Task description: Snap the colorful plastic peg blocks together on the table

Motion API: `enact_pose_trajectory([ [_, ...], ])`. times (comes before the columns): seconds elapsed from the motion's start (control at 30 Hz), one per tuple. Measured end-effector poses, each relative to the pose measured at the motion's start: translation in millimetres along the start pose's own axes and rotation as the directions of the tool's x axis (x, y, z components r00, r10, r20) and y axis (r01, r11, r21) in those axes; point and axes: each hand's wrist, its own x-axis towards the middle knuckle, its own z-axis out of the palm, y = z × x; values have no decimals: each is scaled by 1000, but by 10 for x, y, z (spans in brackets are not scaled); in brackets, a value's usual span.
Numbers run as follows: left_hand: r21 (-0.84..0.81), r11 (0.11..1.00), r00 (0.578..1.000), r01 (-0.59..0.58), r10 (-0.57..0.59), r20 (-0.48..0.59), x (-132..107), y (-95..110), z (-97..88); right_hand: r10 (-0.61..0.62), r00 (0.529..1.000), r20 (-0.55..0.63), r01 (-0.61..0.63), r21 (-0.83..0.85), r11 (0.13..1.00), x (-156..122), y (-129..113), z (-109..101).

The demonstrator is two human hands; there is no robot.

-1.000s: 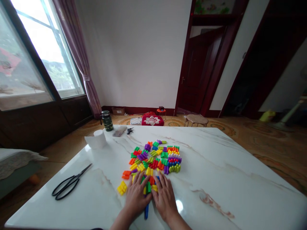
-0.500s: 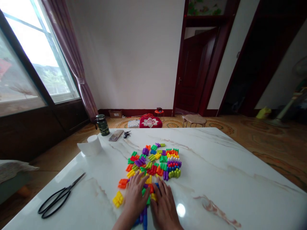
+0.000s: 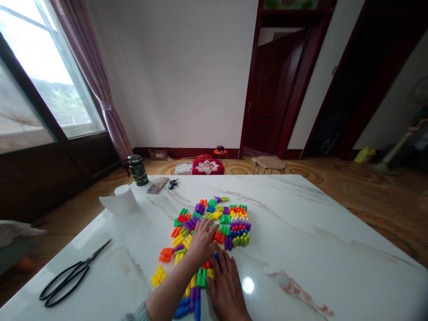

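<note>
My left hand (image 3: 202, 242) lies over the middle of a pile of bright bullet-shaped plastic building pieces (image 3: 189, 223), its fingers stretched forward and apart. What is beneath its fingertips is hidden. My right hand (image 3: 228, 285) rests flat on the table at the pile's near right side. Its fingers are extended, and its thumb and fingertips touch or nearly touch yellow, red and blue pieces. Joined rows of pieces in several colours (image 3: 239, 223) stand at the pile's right edge. Green pieces (image 3: 201, 277) and long blue and purple ones (image 3: 197, 301) lie between my arms.
The white marbled table (image 3: 301, 232) carries black-handled scissors (image 3: 73, 276) at left. Farther back are a paper roll (image 3: 123, 200), a camouflage bottle (image 3: 137, 170), a phone (image 3: 158, 185) and keys (image 3: 173, 183). Beyond the table stand a stool (image 3: 270, 162) and a red cushioned seat (image 3: 207, 167).
My left hand has moved forward and right, from the near pieces onto the middle of the pile. My right hand stays nearly in place. The view has shifted slightly.
</note>
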Motion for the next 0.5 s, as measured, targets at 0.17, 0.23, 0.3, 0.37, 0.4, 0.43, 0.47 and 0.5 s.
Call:
enact_pose_trajectory([
  [0.17, 34, 999, 991, 12, -16, 133, 144, 17, -19, 3, 1000, 22, -3, 2, 1000, 9, -1, -25],
  [0.23, 31, 999, 985, 32, -37, 166, 179, 40, -51, 5, 1000, 13, -5, 2, 1000, 7, -4, -32],
  [0.3, 21, 998, 982, 56, -59, 178, 207, 65, -85, 2, 1000, 11, -2, 1, 1000, 6, -7, -40],
  [0.37, 12, 997, 981, 74, -75, 179, 227, 72, -108, -10, 1000, 19, 10, 1, 1000, 13, -8, -50],
  [0.4, 7, 996, 981, 84, -84, 176, 234, 65, -114, -17, 1000, 24, 17, 1, 1000, 20, -7, -55],
  [0.43, 2, 996, 981, 92, -91, 172, 238, 50, -119, -21, 999, 29, 21, 3, 1000, 29, -6, -60],
  [0.47, -8, 995, 982, 99, -96, 165, 239, 29, -126, -22, 999, 32, 21, 3, 1000, 37, -5, -65],
  [0.5, -22, 994, 983, 103, -98, 156, 240, 2, -136, -21, 999, 33, 20, 3, 1000, 45, -5, -69],
])
